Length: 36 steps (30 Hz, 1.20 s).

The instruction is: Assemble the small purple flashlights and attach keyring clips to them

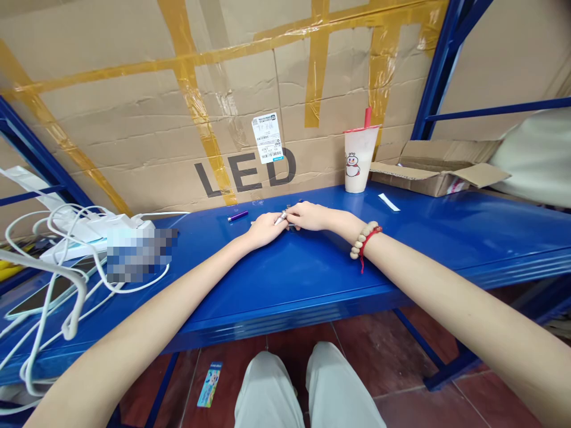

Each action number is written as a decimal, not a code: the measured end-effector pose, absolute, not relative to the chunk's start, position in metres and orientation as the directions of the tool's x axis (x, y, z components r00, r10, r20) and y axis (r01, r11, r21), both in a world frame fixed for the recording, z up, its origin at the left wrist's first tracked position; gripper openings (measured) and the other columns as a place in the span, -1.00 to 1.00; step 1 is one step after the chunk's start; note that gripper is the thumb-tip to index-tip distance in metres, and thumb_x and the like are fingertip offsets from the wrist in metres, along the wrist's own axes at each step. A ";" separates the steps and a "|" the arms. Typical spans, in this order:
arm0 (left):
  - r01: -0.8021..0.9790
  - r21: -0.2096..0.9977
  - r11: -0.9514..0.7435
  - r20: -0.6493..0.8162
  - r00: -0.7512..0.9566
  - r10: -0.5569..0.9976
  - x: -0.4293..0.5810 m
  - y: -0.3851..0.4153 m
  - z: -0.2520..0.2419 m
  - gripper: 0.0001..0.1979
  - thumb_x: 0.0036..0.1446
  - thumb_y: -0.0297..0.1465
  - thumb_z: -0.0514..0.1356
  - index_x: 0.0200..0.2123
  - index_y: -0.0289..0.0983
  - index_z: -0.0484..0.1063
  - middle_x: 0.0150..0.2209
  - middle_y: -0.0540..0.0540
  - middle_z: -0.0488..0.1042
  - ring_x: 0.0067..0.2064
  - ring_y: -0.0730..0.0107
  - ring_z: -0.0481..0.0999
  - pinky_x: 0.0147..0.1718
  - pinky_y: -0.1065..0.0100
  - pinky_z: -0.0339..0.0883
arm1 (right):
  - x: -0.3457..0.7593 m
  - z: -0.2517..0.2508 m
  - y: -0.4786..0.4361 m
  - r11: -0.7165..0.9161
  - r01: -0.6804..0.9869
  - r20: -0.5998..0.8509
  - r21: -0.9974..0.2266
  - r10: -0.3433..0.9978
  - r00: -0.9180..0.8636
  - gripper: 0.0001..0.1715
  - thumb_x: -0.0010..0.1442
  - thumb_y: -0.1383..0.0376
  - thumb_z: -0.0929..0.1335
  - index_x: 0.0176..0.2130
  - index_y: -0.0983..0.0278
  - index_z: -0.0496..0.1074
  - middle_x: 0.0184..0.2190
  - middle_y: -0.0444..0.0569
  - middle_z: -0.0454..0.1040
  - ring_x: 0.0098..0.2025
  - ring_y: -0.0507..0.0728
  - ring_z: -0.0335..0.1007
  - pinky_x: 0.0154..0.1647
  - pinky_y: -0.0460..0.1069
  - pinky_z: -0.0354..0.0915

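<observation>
Closest in are the person's knees in pale grey trousers (307, 386), tucked under the front edge of the glossy blue metal shelf board (285, 279), with both bare forearms stretched out over it. The hands meet at the far side of the board. The left hand (263, 229) lies palm down, its fingers drawn together and pinched on a small silvery metal piece (282, 217) that sits between the two hands, just above the board. The right hand (310, 215) is half curled, fingertips brought up against the same piece; whether it actually grips it I cannot tell. On the right wrist is a bracelet of pale wooden beads with a red cord (366, 239).

Just left of the left hand lies a short purple pen-like stick (238, 216). Further left is a tangle of white cables with a white power strip (111, 224). Beyond the right hand stands a tall translucent plastic drink cup with a red straw (359, 157). Near it are a white paper strip (389, 202) and an open, flat brown cardboard box (437, 169). Behind both hands rises a taped cardboard wall printed "LED" (245, 172).
</observation>
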<state>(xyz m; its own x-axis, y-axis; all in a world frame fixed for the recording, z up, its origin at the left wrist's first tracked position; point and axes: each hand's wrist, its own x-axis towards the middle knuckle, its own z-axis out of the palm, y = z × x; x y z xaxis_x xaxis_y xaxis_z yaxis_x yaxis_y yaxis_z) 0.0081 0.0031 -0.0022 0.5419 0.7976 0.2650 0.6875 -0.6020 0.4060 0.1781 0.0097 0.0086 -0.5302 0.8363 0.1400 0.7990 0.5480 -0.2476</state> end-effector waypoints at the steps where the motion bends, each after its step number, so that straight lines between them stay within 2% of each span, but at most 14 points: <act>1: 0.693 0.393 -0.604 0.268 0.542 0.796 0.008 0.004 -0.003 -0.67 0.12 -0.37 -0.05 -0.32 -0.30 0.52 -0.36 -0.05 0.54 -0.30 0.30 0.49 -0.20 0.37 0.31 | 0.178 0.008 0.010 0.550 0.798 0.139 -0.247 0.835 -0.533 -0.64 0.27 0.24 0.14 -0.33 0.26 0.46 -0.41 -0.13 0.51 -0.46 -0.03 0.31 -0.45 -0.14 0.08; 8: 0.719 0.316 -0.619 0.280 0.552 0.785 0.008 0.006 -0.004 -0.65 0.14 -0.35 -0.06 -0.27 -0.28 0.52 -0.26 -0.08 0.56 -0.22 0.24 0.48 -0.19 0.33 0.30 | 0.177 0.008 0.013 0.578 0.776 0.152 -0.252 0.816 -0.558 -0.68 0.26 0.29 0.16 -0.36 0.29 0.43 -0.41 -0.10 0.52 -0.45 -0.04 0.34 -0.40 -0.16 0.13; 15: 0.743 0.292 -0.602 0.277 0.536 0.797 0.008 0.004 -0.003 -0.67 0.14 -0.32 -0.06 -0.32 -0.27 0.49 -0.27 -0.09 0.55 -0.23 0.22 0.48 -0.21 0.31 0.31 | 0.177 0.014 0.007 0.548 0.797 0.112 -0.254 0.835 -0.538 -0.68 0.28 0.30 0.16 -0.35 0.30 0.44 -0.36 -0.05 0.54 -0.41 -0.01 0.40 -0.35 -0.16 0.18; 23: 0.744 0.269 -0.612 0.263 0.554 0.790 0.008 0.002 -0.001 -0.68 0.12 -0.29 -0.08 -0.38 -0.24 0.44 -0.36 -0.05 0.52 -0.29 0.25 0.45 -0.27 0.33 0.26 | 0.172 0.027 -0.012 0.520 0.823 0.060 -0.227 0.851 -0.521 -0.65 0.29 0.31 0.14 -0.27 0.34 0.45 -0.26 0.04 0.54 -0.32 0.04 0.41 -0.33 -0.12 0.21; 30: 0.749 0.261 -0.610 0.257 0.555 0.791 0.010 0.000 0.002 -0.71 0.09 -0.23 -0.08 -0.46 -0.25 0.33 -0.40 -0.05 0.49 -0.33 0.29 0.40 -0.31 0.35 0.22 | 0.171 0.036 -0.026 0.458 0.867 0.021 -0.196 0.886 -0.463 -0.62 0.28 0.31 0.13 -0.14 0.31 0.47 -0.12 0.06 0.52 -0.26 0.11 0.43 -0.44 -0.07 0.16; 36: 0.738 0.274 -0.616 0.277 0.553 0.786 0.011 0.000 0.001 -0.72 0.08 -0.24 -0.08 -0.51 -0.25 0.28 -0.46 -0.02 0.46 -0.39 0.34 0.37 -0.36 0.37 0.21 | 0.171 0.040 -0.033 0.475 0.864 0.021 -0.168 0.878 -0.479 -0.61 0.28 0.35 0.13 -0.14 0.35 0.48 -0.14 0.09 0.52 -0.24 0.10 0.43 -0.45 -0.08 0.13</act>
<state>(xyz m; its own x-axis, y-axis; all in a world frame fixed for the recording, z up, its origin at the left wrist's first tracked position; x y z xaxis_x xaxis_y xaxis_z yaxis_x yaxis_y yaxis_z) 0.0111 0.0003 0.0013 0.5528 0.7859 0.2770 0.7384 -0.6161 0.2743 0.1713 -0.0334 0.0402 -0.4785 0.8778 0.0212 0.8638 0.4749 -0.1680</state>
